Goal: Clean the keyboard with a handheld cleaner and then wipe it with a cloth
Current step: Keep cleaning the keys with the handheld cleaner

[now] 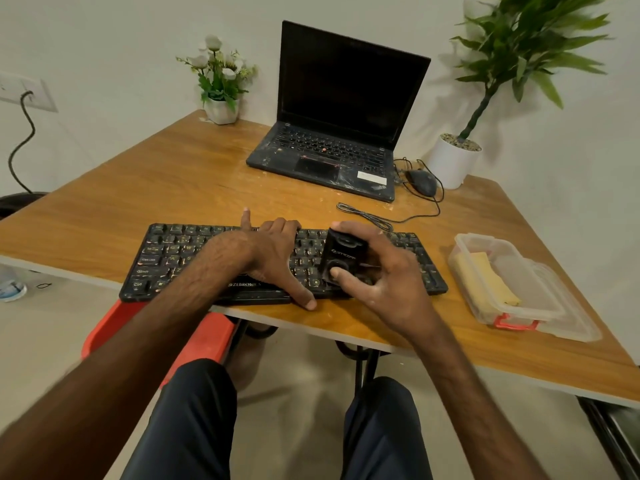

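A black keyboard point(166, 258) lies along the near edge of the wooden table point(180, 188). My left hand point(277, 258) rests across its middle keys, thumb at the front edge, index finger raised past the back edge. My right hand point(384, 275) grips a small black handheld cleaner point(343, 258) standing on the keyboard's right half, thumb on its lower round part. A yellow cloth point(485, 278) lies in a clear plastic box point(540, 282) to the right of the keyboard.
A black laptop point(332, 140) stands open at the back with a dark screen, a wired mouse point(422, 181) and loose cable beside it. A white flower pot point(221, 109) sits back left, a potted plant point(453, 161) back right. A red chair point(114, 323) shows below the table edge.
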A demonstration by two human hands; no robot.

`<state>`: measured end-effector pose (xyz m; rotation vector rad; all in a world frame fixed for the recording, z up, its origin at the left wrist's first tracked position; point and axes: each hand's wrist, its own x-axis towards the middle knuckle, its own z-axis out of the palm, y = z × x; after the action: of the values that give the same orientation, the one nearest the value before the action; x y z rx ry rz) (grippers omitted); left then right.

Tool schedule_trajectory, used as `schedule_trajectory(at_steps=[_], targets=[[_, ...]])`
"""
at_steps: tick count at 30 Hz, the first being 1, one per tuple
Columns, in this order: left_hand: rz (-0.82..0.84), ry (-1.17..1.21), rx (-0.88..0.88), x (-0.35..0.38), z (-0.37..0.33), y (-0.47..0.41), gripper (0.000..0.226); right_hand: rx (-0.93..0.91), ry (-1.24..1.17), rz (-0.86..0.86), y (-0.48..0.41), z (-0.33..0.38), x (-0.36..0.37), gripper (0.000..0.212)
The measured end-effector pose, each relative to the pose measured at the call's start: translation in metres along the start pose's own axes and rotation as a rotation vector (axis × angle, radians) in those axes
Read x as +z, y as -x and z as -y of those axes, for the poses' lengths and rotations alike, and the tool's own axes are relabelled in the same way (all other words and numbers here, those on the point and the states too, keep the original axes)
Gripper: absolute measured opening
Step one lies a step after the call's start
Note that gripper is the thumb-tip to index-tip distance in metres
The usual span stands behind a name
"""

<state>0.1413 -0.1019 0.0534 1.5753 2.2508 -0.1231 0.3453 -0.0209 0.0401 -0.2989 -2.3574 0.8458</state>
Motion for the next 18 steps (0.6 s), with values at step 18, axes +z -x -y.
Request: schedule_trajectory(at_steps=[18], targets=[[0.000,0.017,0.008,0.001,0.003,0.001,0.142,-0.027,0.113,0.031,-0.010,-0.002,0.003,0.062]])
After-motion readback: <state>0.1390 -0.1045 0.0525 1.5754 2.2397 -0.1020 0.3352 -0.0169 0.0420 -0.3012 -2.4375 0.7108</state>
